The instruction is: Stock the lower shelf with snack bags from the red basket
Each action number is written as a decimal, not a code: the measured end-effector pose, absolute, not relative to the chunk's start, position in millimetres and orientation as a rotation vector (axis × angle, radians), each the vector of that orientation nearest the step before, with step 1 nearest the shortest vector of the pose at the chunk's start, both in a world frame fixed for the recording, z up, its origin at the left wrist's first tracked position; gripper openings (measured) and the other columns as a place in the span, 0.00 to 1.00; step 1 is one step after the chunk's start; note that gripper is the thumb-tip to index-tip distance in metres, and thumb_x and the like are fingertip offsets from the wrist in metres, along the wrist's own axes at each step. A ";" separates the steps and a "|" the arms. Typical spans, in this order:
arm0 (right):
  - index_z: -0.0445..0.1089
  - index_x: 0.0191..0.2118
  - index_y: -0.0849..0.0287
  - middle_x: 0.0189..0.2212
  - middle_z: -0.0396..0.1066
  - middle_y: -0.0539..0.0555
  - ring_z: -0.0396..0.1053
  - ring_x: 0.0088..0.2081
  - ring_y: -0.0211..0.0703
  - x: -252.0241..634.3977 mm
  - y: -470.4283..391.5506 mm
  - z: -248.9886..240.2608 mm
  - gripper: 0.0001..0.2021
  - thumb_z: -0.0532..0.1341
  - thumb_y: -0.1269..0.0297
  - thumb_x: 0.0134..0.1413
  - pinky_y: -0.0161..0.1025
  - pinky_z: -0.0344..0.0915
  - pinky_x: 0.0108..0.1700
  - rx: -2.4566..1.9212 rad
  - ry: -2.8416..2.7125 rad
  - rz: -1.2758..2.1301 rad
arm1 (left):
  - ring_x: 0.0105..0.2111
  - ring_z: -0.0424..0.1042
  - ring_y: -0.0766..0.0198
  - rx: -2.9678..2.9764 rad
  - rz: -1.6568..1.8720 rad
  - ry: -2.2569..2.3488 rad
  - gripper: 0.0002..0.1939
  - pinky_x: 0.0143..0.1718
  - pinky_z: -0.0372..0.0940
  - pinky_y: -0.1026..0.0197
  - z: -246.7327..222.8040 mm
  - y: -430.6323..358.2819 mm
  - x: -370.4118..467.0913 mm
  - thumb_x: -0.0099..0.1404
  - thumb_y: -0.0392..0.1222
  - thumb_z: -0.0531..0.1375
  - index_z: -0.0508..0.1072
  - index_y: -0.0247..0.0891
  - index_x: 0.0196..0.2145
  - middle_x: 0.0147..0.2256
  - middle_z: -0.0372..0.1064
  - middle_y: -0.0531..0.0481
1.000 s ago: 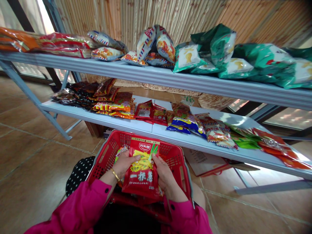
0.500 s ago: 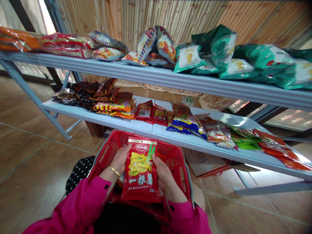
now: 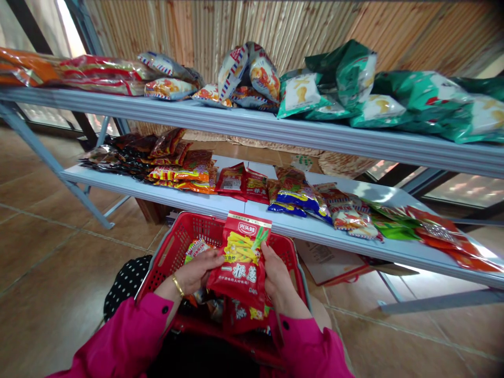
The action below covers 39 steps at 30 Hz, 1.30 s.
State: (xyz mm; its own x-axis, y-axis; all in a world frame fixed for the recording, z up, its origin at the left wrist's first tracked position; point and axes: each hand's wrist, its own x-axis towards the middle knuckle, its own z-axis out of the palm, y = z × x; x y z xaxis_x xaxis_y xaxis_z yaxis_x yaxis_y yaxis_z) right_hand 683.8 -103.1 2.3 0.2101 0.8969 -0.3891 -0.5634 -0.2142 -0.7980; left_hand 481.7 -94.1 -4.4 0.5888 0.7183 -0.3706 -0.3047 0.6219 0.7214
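Note:
A red snack bag [image 3: 241,262] with yellow sticks and green scallion printed on its front is held tilted above the basket. My left hand [image 3: 199,270] grips its left edge, and my right hand [image 3: 275,270] pinches its right edge. Below it is a red plastic shopping basket [image 3: 159,268] on my lap. Inside the basket lie another red snack bag [image 3: 240,317], a white and green packet [image 3: 199,248] and other packets partly hidden by my hands.
A two-tier light blue shelf [image 3: 189,113] stands in front. Its top tier carries green chip bags [image 3: 338,86] and white-orange bags [image 3: 264,76]. On the lower tier are red bags [image 3: 232,180], orange-yellow packets [image 3: 185,170] and blue-trimmed packets [image 3: 299,194]. A cardboard box [image 3: 331,262] sits underneath.
The red bag has moved right and slightly up, and now tilts. My left hand has slid lower along its edge. More of the packets inside the basket show.

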 end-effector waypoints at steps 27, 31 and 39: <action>0.74 0.35 0.60 0.33 0.79 0.54 0.76 0.29 0.44 668.8 -116.2 5.9 0.17 0.73 0.62 0.36 0.38 0.73 0.28 -1.096 -0.469 1.506 | 0.33 0.76 0.63 0.589 0.857 0.845 0.19 0.35 0.73 0.62 4.4 -82.3 489.2 0.52 0.32 0.68 0.70 0.34 0.42 0.40 0.75 0.43; 0.74 0.36 0.61 0.34 0.79 0.56 0.76 0.32 0.46 670.8 -117.2 6.2 0.16 0.73 0.64 0.36 0.39 0.73 0.31 -1.072 -0.503 1.546 | 0.31 0.76 0.65 0.586 0.882 0.879 0.17 0.35 0.73 0.63 2.1 -82.8 490.1 0.55 0.27 0.64 0.70 0.33 0.42 0.39 0.75 0.43; 0.74 0.36 0.61 0.34 0.79 0.56 0.76 0.32 0.44 670.4 -116.2 8.8 0.15 0.71 0.67 0.37 0.39 0.73 0.33 -1.051 -0.498 1.530 | 0.31 0.76 0.66 0.583 0.921 0.890 0.15 0.34 0.73 0.63 0.5 -80.7 495.2 0.57 0.25 0.61 0.70 0.34 0.42 0.41 0.74 0.43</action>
